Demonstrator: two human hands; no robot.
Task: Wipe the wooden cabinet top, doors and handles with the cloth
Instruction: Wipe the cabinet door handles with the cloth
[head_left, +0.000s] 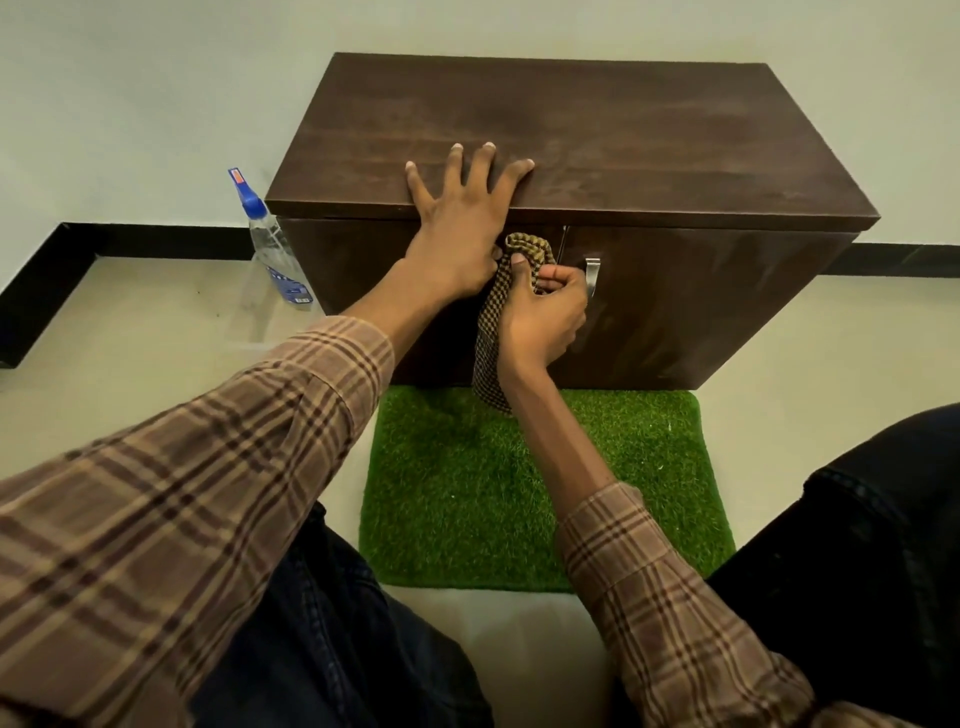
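A low dark wooden cabinet stands against the wall. My left hand lies flat on the front edge of its top, fingers spread, holding nothing. My right hand is shut on a checkered yellow-and-black cloth, bunched against the front near the seam between the two doors. The cloth seems wrapped over the left door's handle, which is hidden. The right door's metal handle shows just right of my fingers. The cloth's tail hangs down to the mat.
A clear spray bottle with a blue nozzle stands on the floor by the cabinet's left side. A green artificial-grass mat lies in front of the cabinet. My knees in dark trousers frame the bottom of the view. A black skirting runs along the wall.
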